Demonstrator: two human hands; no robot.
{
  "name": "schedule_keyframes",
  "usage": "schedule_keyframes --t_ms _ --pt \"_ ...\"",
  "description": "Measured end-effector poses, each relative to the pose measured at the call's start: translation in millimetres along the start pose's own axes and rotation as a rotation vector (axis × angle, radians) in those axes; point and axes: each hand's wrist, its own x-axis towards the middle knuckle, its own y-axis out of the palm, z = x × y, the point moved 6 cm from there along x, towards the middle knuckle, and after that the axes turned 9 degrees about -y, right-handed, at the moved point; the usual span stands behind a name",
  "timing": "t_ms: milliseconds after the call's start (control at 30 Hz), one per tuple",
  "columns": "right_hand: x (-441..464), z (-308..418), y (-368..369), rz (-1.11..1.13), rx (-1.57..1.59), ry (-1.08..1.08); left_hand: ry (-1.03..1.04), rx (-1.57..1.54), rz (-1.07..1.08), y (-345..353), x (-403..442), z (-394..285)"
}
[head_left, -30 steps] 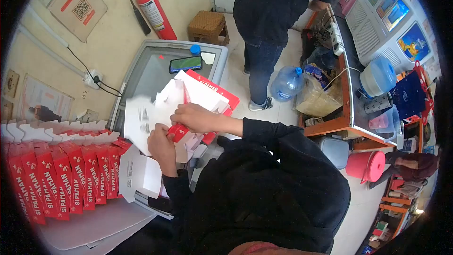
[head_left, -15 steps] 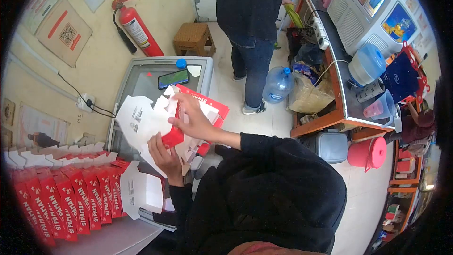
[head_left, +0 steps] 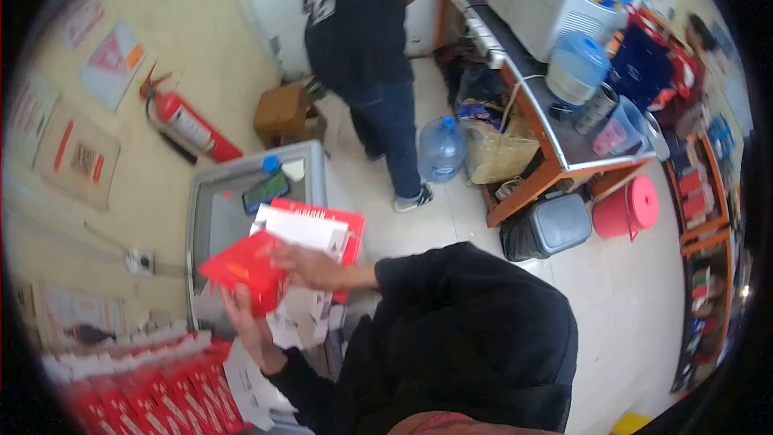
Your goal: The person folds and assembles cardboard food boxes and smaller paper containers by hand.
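Observation:
A red cardboard box [head_left: 245, 262] is held over the freezer-like case, its red outer side facing up and slightly blurred. My left hand [head_left: 251, 324] grips it from the near side, fingers closed at its lower edge. On its right edge, my right hand [head_left: 312, 267] has its fingers pressed against the cardboard. Under and beside the hands lie flat red and white cartons [head_left: 354, 229]. A row of folded red boxes [head_left: 161, 395] stands at the lower left, next to a white unfolded carton [head_left: 245, 387].
The grey-rimmed case [head_left: 316, 177] carries a phone [head_left: 266, 192] and a blue cap [head_left: 271, 164]. A fire extinguisher [head_left: 193, 125] hangs on the wall. Another person [head_left: 362, 56] stands ahead, near a large water bottle [head_left: 443, 149]. A counter [head_left: 555, 141] and bins [head_left: 555, 225] are at right.
The box has turned over, from white inside showing to red outside showing. Both hands moved with it, lower and left in view. The camera view shifted, and the other person turned slightly.

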Motion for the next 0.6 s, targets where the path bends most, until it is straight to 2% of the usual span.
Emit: schedule_keyframes --t_ms 33,100,167,233,267,367,400,500,600 --pt "-3.6 0.0 3.7 -0.033 0.071 -0.060 0.045 0.310 0.027 4.2 4.4 -10.2" --pt "5.3 11.3 -15.2 0.050 0.182 -0.072 -0.005 0.608 0.100 -14.2 7.9 -0.5" --pt "17.0 13.9 -36.3 -0.001 0.336 0.056 -0.147 0.623 0.251 -15.6 1.3 18.3" --pt "27.3 5.6 -46.6 -0.019 0.479 0.192 -0.266 0.511 0.331 -5.9 -4.9 32.8" --pt "34.8 8.7 -51.1 0.069 0.546 0.166 -0.329 0.452 0.365 -3.0 -8.8 40.6" --pt "50.9 19.3 -67.3 0.321 0.494 0.094 -0.399 0.439 0.385 -3.8 -11.2 51.4" --pt "55.9 23.0 -73.7 0.366 0.409 0.120 -0.402 0.420 0.367 -4.4 -11.5 52.8" --pt "57.8 9.6 -65.5 0.499 0.418 0.211 -0.417 0.457 0.370 -10.6 -15.8 56.3" --pt "68.6 12.0 -85.5 0.368 0.286 0.146 -0.414 0.464 0.310 -13.4 -17.8 56.3"
